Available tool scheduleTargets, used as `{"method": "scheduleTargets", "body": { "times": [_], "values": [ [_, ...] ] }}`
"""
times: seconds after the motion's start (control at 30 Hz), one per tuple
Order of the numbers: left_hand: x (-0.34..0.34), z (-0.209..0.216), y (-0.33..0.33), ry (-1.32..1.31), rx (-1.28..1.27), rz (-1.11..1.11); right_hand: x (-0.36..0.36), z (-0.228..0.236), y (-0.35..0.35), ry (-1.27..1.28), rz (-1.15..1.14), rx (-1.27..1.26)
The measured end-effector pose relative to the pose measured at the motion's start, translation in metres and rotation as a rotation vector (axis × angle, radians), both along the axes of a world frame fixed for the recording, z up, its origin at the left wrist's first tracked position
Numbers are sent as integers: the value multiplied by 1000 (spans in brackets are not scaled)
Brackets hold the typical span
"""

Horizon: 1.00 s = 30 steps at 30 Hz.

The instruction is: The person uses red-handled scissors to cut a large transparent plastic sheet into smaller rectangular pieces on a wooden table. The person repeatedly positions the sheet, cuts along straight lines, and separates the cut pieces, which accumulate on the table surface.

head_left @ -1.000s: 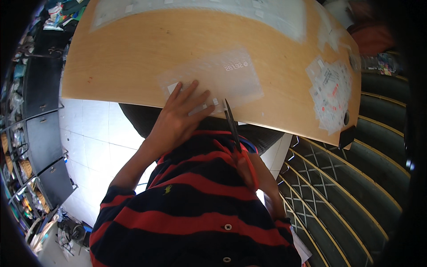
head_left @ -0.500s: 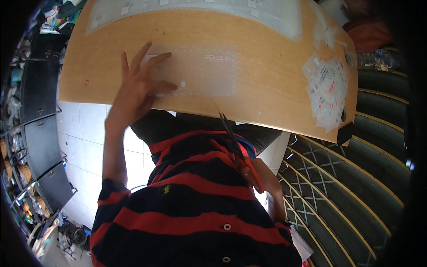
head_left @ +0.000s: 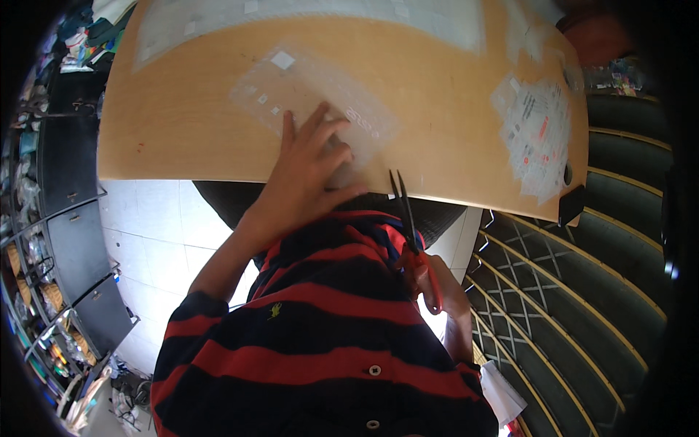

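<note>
A clear plastic bag (head_left: 313,76) with white print and small white patches lies slantwise on the wooden table (head_left: 175,131). My left hand (head_left: 309,160) rests over its near part with fingers spread; the thumb points right by the table's front edge. In my right hand (head_left: 445,284), close to my body, are scissors (head_left: 409,218) with red handles and dark blades. The blades point up toward the table edge, slightly parted, to the right of the bag and apart from it.
A fanned pile of clear printed plastic pieces (head_left: 540,135) sits at the table's right end. Large clear plastic sheets (head_left: 313,14) cover the far side. Dark shelving (head_left: 73,233) stands on the left; a folding metal gate (head_left: 539,277) is at the right.
The bag has turned from lying level to slanting down to the right. My left hand has moved right and toward me across it. The scissors have shifted slightly right, blades more upright.
</note>
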<state>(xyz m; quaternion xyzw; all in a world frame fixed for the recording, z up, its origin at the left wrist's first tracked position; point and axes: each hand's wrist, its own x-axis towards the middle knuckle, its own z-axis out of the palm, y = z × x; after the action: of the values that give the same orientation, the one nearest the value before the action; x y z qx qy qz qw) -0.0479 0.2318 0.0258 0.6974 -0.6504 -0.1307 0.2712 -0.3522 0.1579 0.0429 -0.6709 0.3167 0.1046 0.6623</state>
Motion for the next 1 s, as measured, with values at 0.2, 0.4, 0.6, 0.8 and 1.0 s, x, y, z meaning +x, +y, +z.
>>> {"method": "scheduleTargets", "body": {
  "times": [0.2, 0.4, 0.6, 0.8, 1.0],
  "values": [
    [-30, -10, 12, 18, 5, -18, -3, 14, -6, 68, 45, -71],
    [-30, -11, 21, 225, -147, 22, -22, 12, -8, 104, 96, -89],
    [-31, -15, 22, 174, -153, -63, -6, 13, -12, 121, 35, -80],
    [-27, -14, 24, 237, -153, -86, 7, 17, -27, 110, 76, -86],
    [-27, -16, 24, 245, -160, -83, 6, 12, -26, 71, 49, -62]
  ]
}}
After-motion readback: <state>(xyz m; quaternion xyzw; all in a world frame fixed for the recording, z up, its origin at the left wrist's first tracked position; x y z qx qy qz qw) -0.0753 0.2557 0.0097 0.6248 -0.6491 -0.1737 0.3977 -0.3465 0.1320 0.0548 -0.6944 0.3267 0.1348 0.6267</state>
